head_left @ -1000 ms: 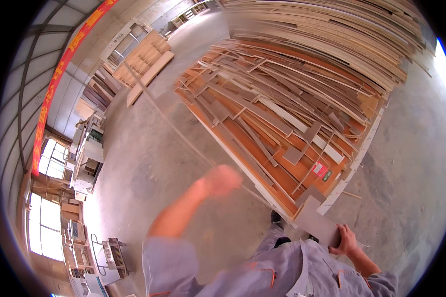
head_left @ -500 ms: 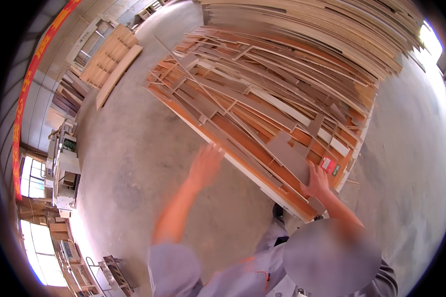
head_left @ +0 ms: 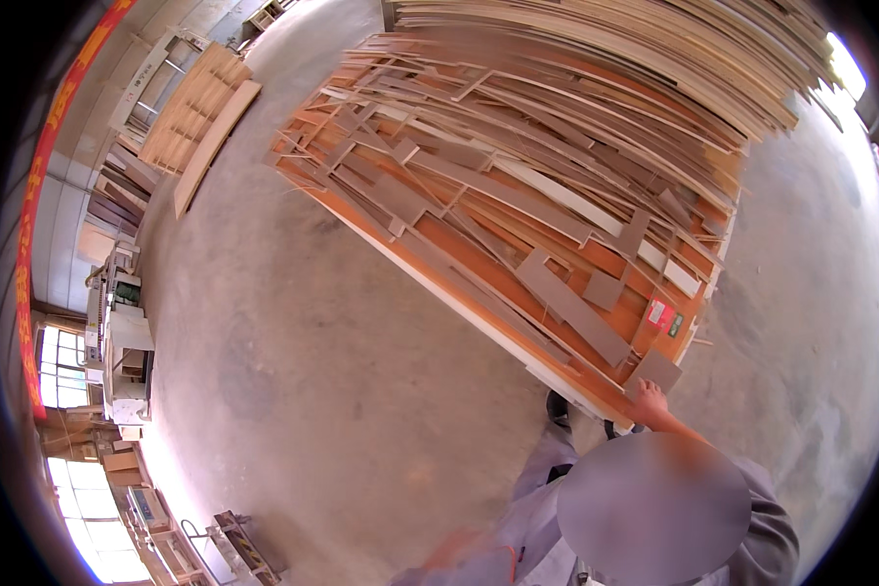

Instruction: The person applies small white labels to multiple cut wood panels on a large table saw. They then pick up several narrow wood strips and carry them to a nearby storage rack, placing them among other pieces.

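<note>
At the near corner of the table, my right hand has its fingers closed on the near edge of a small brown board. Its forearm is mostly hidden behind a blurred grey oval. My left hand is a smear of motion low in the picture, close to my body and away from the table, and its fingers cannot be made out. Just beyond the small board lies a longer brown board on the orange tabletop. A red and white packet and a small green item rest nearby.
Many brown strips and offcuts cover the tabletop in a loose heap. Behind it rises a tall stack of long boards. Pale panels stand at the far left. Machines line the left wall, and a trolley-like frame sits lower left.
My left hand has drawn back from the table's edge toward my body. My right hand has moved nearer to the corner, where it holds the small board. The long strip crossing the heap has gone.
</note>
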{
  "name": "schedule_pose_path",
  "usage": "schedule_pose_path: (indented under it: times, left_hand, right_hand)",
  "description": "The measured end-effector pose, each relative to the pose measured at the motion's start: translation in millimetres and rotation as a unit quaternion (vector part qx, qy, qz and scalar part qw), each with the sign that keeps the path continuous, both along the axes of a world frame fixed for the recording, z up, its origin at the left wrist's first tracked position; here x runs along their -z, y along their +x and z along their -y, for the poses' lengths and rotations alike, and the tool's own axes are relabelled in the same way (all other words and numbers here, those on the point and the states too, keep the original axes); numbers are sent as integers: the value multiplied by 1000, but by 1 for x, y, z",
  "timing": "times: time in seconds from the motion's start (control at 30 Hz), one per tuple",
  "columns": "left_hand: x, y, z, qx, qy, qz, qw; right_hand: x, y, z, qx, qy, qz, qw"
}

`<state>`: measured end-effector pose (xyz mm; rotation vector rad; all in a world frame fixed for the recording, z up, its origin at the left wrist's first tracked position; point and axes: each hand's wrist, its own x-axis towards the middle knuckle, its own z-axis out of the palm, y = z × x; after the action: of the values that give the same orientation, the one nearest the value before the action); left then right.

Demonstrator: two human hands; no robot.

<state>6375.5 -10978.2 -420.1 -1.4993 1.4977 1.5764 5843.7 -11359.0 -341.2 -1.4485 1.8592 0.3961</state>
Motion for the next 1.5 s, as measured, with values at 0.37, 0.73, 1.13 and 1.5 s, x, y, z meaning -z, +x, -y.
schedule_pose_path:
  times: [0.37,0.73,1.13,1.5]
  left_hand:
    - [-105,-87,256,-345,-193,-30,918]
    - [-54,9,7,-181,-116,153,964]
    - [-37,-60,57,-188,-102,67,975]
    - [-105,-113,124,-320,-117,78,937]
  right_hand:
    - [5,46,56,7,-68,85,994]
    - [91,68,133,-3,-89,-42,995]
    - [55,46,126,-91,-212,125,965]
    - [27,6,59,17,-166,136,977]
